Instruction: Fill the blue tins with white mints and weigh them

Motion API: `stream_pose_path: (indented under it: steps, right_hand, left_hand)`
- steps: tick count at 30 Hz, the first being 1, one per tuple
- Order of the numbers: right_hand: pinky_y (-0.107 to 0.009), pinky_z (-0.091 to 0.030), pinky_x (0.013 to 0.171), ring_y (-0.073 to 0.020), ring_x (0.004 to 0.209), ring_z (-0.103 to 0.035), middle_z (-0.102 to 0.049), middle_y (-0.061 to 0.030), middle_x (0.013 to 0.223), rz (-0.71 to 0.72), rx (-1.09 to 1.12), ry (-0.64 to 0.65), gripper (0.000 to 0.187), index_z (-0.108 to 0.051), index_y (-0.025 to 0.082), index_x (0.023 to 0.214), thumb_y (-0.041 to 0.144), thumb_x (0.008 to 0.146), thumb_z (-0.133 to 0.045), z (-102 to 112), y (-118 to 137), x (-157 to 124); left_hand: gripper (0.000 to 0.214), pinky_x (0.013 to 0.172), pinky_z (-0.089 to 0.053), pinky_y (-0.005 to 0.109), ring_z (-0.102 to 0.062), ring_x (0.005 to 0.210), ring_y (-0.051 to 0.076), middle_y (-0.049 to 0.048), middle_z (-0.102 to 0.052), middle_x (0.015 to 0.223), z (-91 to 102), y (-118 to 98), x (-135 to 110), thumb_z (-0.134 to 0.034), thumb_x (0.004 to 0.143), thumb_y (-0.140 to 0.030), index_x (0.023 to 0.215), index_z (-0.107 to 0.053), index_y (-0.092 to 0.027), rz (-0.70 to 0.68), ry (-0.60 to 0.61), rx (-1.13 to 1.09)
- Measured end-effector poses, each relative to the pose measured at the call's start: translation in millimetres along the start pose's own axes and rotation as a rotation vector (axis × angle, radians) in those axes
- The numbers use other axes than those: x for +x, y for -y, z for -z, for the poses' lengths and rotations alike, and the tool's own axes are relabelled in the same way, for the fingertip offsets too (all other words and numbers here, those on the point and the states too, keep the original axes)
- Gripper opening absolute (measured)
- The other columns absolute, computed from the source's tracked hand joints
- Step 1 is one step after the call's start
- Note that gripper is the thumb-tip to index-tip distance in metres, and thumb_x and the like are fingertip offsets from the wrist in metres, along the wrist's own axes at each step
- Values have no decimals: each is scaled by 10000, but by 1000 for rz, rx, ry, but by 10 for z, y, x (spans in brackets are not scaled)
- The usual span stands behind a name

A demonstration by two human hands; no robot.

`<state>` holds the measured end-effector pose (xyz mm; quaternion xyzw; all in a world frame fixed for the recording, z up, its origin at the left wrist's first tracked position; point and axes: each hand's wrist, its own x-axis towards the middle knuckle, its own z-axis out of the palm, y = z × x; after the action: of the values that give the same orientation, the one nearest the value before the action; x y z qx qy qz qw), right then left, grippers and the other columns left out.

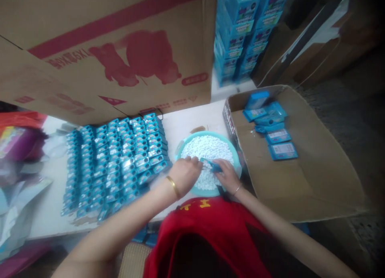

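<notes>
A round turquoise basin (237, 159) full of small white candies (207, 146) stands in front of me. Over it, my right hand (229, 176) grips a small blue candy box (214, 166), tilted with one end toward the left. My left hand (187, 173), with a gold bangle at its wrist, is closed at that end, fingertips at or touching the box. What lies inside its curled fingers is hidden. Left of the basin, many similar blue boxes (126, 163) stand packed in rows on the white table (177, 123).
An open cardboard tray (300, 189) on the right holds several blue packs (282, 150). Behind the rows rises a large printed carton (90, 41). Tall stacks of blue cartons (240, 33) stand at the back. Plastic bags (21, 205) lie at far left.
</notes>
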<state>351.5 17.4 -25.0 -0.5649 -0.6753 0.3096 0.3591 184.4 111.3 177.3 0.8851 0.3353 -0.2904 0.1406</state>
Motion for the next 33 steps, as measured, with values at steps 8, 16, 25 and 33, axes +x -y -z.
stream_pose_path:
  steps: [8,16,25,33]
  right_hand:
    - [-489,-440,961,-273,1118,-511,-570,-105,1175,7,-15,-6,382,-488,228,1251,228,869,-494,23,-77,-13]
    - [-489,-410,1008,-269,1155,-505,-562,-101,1199,-53,59,-32,379,-498,235,1246,265,869,-509,83,-123,-37]
    - [-483,-398,1013,-274,1132,-542,-595,-108,1184,-476,302,-186,478,-512,199,1200,462,811,-599,70,-179,20]
    - [-426,-441,967,-241,1052,-582,-635,-75,1125,-528,379,-327,470,-542,206,1162,460,778,-637,194,-92,56]
  left_hand:
    - [225,681,-479,330,-552,837,213,90,-581,920,-212,93,-22,-355,942,-158,999,-572,-141,-37,-92,23]
    - [177,711,-469,300,-553,886,200,84,-570,938,-700,543,110,-407,918,-168,1017,-554,-158,109,-171,-111]
    - [264,913,-450,354,-535,1055,213,109,-554,1134,-1846,188,1103,-419,879,-133,1128,-497,-170,126,-104,-510]
    - [279,872,-456,335,-568,956,201,78,-594,1066,-1797,223,1037,-475,865,-246,1133,-505,-171,15,-206,-718]
